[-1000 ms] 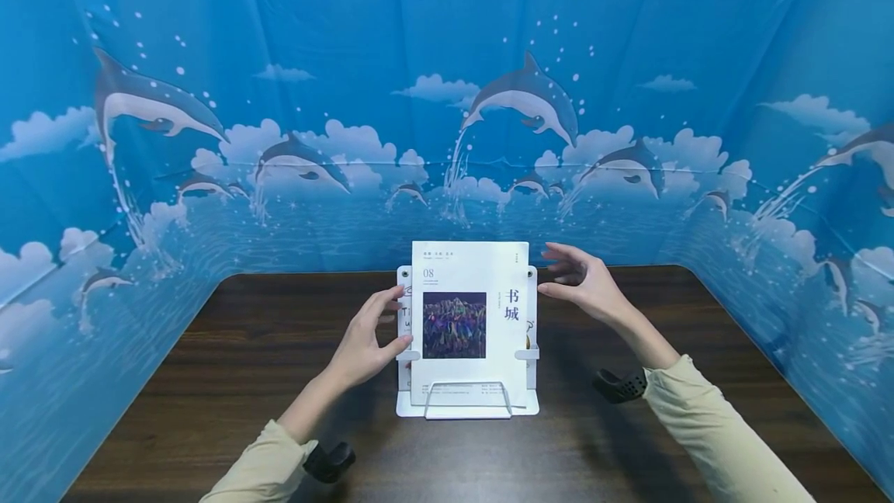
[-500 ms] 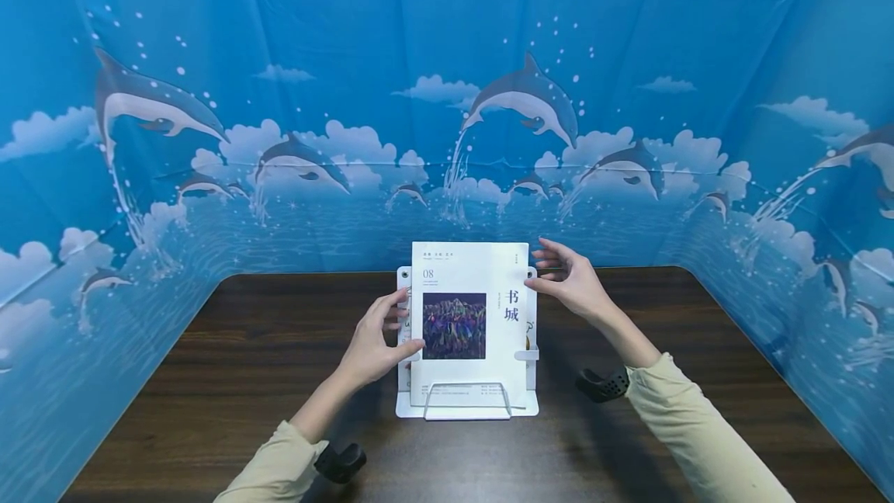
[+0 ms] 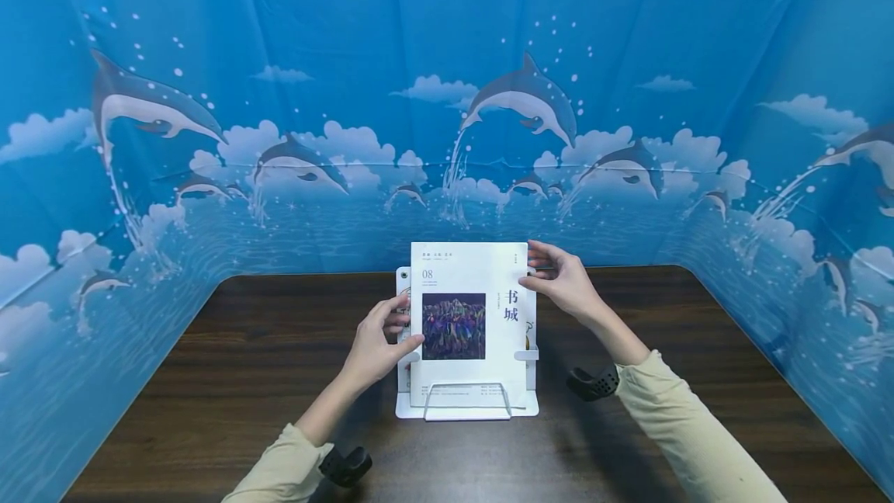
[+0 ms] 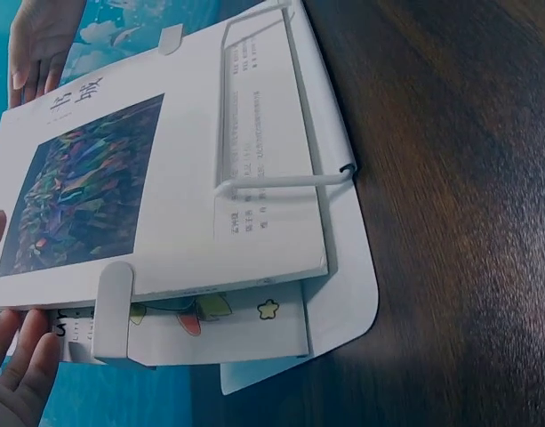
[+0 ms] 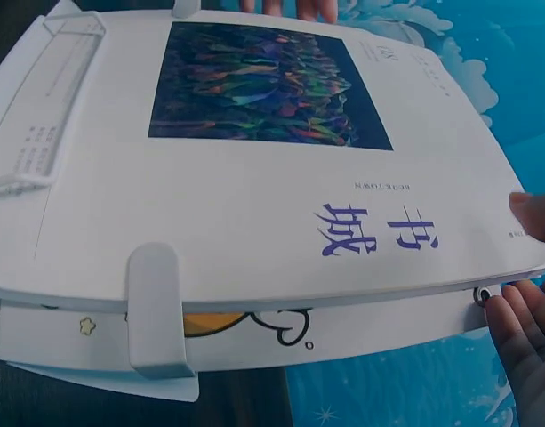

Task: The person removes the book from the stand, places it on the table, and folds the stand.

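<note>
A white magazine [image 3: 468,379] with a dark, colourful square picture leans upright on a white book stand [image 3: 527,404]. Side clips [image 5: 156,307] overlap its edges, and a wire bar [image 4: 281,181] crosses its lower front. My left hand [image 3: 372,344] is at the left edge, its thumb over the cover and its fingers beside the stand's back plate. At the upper right corner is my right hand [image 3: 564,286], with the thumb above the cover and the fingertips right at the side edge. Both hands have loosely bent fingers, thumbs spread from them.
The stand sits on a dark wood table [image 3: 244,363]. Behind the magazine shows a plate with cartoon drawings [image 5: 245,325]. A blue dolphin-print curtain [image 3: 377,84] surrounds the table's back and sides. Black devices [image 3: 345,466] are strapped at both wrists.
My right hand has moved left from beside the stand to the magazine's upper right edge. My left hand has shifted slightly right, its thumb now over the cover. The magazine stays in place.
</note>
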A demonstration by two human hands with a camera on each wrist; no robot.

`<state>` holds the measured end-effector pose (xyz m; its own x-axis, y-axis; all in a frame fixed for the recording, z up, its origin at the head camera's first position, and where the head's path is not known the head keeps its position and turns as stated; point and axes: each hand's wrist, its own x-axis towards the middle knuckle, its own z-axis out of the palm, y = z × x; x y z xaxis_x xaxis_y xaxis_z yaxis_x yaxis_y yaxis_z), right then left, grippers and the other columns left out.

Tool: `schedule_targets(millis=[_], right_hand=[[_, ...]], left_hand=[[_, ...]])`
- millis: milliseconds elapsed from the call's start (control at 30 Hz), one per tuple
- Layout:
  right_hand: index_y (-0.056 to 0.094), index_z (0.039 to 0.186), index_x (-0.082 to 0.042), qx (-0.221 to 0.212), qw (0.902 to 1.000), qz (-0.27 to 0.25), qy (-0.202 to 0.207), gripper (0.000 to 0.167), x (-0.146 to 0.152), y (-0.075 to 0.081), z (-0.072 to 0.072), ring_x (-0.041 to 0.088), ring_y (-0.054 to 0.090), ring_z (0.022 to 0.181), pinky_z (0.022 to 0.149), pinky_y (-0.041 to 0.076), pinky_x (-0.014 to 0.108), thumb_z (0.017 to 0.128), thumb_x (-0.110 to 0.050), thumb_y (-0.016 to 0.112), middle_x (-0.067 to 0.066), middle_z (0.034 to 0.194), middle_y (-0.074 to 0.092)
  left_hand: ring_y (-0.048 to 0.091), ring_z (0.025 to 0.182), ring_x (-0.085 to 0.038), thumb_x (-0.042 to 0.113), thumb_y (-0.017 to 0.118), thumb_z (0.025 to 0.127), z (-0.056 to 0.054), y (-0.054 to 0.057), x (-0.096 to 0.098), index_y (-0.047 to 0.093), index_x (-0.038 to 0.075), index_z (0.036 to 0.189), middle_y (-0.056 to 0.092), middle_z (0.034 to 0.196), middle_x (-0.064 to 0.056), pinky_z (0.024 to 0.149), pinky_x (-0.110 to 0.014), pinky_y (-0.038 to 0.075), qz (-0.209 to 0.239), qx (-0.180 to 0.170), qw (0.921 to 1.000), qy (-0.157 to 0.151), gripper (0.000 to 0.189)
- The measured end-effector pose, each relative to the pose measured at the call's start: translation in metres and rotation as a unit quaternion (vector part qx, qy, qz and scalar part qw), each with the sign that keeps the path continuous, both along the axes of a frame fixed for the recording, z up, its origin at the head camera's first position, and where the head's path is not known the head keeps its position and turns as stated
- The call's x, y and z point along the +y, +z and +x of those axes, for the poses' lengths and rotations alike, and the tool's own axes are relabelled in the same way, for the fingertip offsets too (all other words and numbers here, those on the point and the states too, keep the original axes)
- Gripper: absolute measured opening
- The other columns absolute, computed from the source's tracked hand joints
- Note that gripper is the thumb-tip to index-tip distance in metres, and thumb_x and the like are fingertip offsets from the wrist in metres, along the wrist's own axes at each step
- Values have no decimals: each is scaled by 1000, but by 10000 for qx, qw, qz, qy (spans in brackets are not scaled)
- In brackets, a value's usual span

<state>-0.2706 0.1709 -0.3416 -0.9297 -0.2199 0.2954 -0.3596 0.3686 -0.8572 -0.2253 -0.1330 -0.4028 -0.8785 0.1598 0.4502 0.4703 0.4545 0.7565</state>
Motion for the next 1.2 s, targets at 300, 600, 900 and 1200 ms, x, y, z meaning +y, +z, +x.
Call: schedule_targets(millis=[300, 600, 900, 1200], right_hand=[[40, 133, 1, 117, 9984, -552, 9, 56, -3, -5, 0, 27, 51, 101, 79, 48, 20, 81, 1, 63, 19, 111, 52], [36, 135, 1, 596, 9947, -817, 188, 59, -6, -18, 6, 21, 54, 91, 70, 49, 17, 80, 11, 58, 22, 105, 52], [46, 124, 7, 545, 9969, -446, -351, 49, -11, -32, 13, 24, 55, 90, 76, 47, 24, 78, 9, 62, 18, 101, 57], [36, 132, 3, 956, 9950, 159, -223, 59, -13, -48, 25, 24, 58, 84, 71, 53, 33, 78, 13, 59, 16, 97, 59]], left_hand=[[57, 99, -31, -3, 70, 74, -2, -1, 6, 48, -4, 125, 53, 118, -19, 82, -33, 50, 924, -606, 9939, 21, 56], [53, 102, -30, -11, 65, 74, 1, 2, 18, 50, -5, 123, 50, 119, -18, 83, -30, 49, 1286, -1005, 9853, 506, 52], [55, 98, -29, -13, 64, 73, 1, 0, 24, 54, -4, 119, 53, 114, -18, 79, -27, 51, 1223, -881, 9847, 876, 48], [58, 93, -27, -16, 65, 69, -1, 3, 31, 58, -2, 115, 57, 110, -16, 75, -25, 52, 1340, -806, 9800, 1227, 48]])
